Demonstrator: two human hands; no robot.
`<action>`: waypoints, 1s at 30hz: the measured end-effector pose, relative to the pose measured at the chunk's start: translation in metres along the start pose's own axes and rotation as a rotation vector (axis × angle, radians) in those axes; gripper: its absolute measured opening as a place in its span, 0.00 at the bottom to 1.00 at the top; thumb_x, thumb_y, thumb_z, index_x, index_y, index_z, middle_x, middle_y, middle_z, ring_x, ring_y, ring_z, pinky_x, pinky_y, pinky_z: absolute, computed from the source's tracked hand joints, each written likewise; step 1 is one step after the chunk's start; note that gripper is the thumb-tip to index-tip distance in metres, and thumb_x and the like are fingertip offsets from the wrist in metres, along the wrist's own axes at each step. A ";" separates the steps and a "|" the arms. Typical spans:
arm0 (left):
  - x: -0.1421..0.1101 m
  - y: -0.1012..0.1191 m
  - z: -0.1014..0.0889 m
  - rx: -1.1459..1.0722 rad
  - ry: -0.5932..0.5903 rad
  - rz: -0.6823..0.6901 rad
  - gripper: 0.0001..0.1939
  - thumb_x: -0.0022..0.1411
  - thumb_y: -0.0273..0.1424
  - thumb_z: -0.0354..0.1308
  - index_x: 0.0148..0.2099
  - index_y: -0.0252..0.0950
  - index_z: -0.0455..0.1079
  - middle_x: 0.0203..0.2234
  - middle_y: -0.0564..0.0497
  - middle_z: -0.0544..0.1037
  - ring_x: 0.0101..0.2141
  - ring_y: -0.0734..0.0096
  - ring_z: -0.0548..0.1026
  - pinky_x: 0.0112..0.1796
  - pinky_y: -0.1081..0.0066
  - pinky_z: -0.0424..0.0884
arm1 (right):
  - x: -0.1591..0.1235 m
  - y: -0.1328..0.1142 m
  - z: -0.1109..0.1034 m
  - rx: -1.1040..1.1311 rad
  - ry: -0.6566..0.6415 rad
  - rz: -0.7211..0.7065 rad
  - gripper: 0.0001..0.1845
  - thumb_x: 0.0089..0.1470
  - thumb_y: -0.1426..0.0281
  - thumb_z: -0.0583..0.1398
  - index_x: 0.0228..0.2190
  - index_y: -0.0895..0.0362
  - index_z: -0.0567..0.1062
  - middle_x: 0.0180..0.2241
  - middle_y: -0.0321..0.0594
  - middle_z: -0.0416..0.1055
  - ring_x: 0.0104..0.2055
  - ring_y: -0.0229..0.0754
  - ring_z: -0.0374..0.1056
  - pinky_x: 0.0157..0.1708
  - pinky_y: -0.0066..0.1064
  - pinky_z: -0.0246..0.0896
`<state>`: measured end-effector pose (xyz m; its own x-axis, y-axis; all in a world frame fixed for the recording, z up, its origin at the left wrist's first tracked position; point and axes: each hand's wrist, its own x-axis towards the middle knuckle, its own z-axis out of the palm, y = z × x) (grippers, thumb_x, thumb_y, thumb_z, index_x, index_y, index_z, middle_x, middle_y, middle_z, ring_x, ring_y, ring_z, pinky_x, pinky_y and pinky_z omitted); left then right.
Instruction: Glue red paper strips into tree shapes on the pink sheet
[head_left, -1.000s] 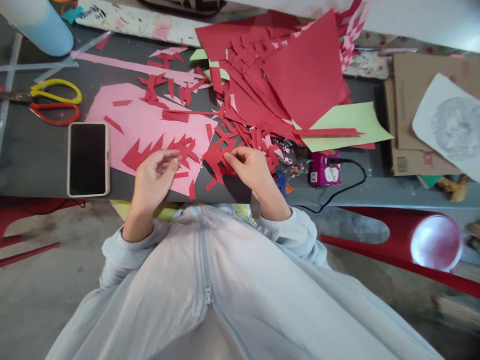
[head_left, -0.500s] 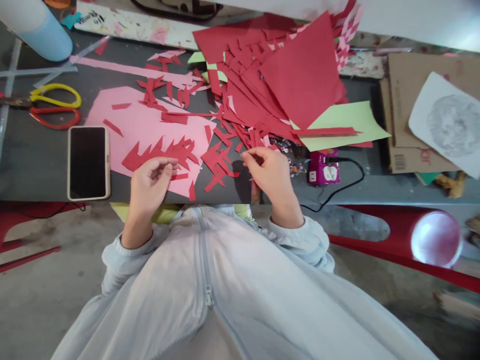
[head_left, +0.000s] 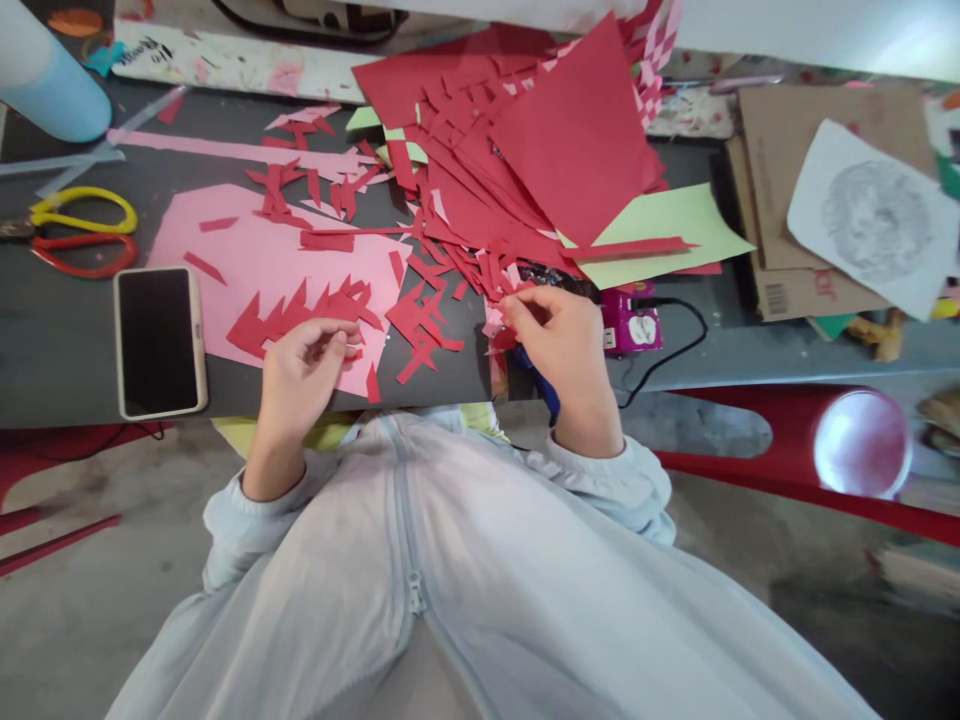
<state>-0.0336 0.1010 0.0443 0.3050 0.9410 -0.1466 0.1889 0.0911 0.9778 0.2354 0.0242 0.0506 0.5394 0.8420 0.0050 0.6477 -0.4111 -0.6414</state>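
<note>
My left hand (head_left: 304, 372) rests at the near edge of a pink paper sheet (head_left: 262, 270), fingers curled and pinched on a small red paper scrap. My right hand (head_left: 559, 345) is curled at the edge of the red scrap pile (head_left: 465, 255), fingertips pinched on a small red piece. A blue object (head_left: 541, 382) shows under its palm. Loose red cut-outs (head_left: 424, 330) lie on the black sheet (head_left: 442, 375) between my hands.
A phone (head_left: 159, 340) lies face up at the left. Yellow and red scissors (head_left: 79, 228) are beyond it. Large red sheets (head_left: 577, 140), a green sheet (head_left: 667, 225), a small pink device with a cable (head_left: 634, 325), cardboard (head_left: 795, 200) and a drawing (head_left: 874, 215) are at the right.
My right hand moved right, from the cut-outs between my hands to the edge of the scrap pile. My left hand stayed nearly in place. The view shifted slightly.
</note>
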 end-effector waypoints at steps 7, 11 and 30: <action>0.000 0.004 -0.001 0.032 0.009 -0.016 0.12 0.63 0.37 0.60 0.42 0.34 0.77 0.35 0.48 0.83 0.35 0.70 0.82 0.40 0.68 0.82 | -0.001 -0.005 -0.002 -0.033 -0.027 0.009 0.13 0.55 0.61 0.60 0.29 0.55 0.81 0.26 0.40 0.79 0.30 0.46 0.73 0.34 0.35 0.64; -0.001 0.004 -0.001 0.024 -0.002 -0.001 0.11 0.63 0.37 0.60 0.42 0.35 0.77 0.35 0.48 0.83 0.35 0.70 0.82 0.38 0.69 0.82 | 0.000 -0.011 0.001 -0.047 -0.071 -0.005 0.11 0.55 0.63 0.60 0.30 0.54 0.81 0.26 0.41 0.79 0.31 0.47 0.74 0.36 0.37 0.65; -0.008 -0.003 -0.013 0.138 0.001 -0.007 0.13 0.61 0.38 0.62 0.43 0.34 0.78 0.31 0.48 0.82 0.29 0.72 0.81 0.32 0.74 0.80 | -0.004 -0.025 0.016 -0.099 -0.268 -0.045 0.05 0.53 0.69 0.63 0.30 0.54 0.82 0.30 0.38 0.81 0.33 0.45 0.75 0.36 0.36 0.64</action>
<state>-0.0492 0.0975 0.0447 0.3023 0.9408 -0.1535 0.3176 0.0524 0.9468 0.2088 0.0366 0.0547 0.3562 0.9170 -0.1796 0.7240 -0.3924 -0.5674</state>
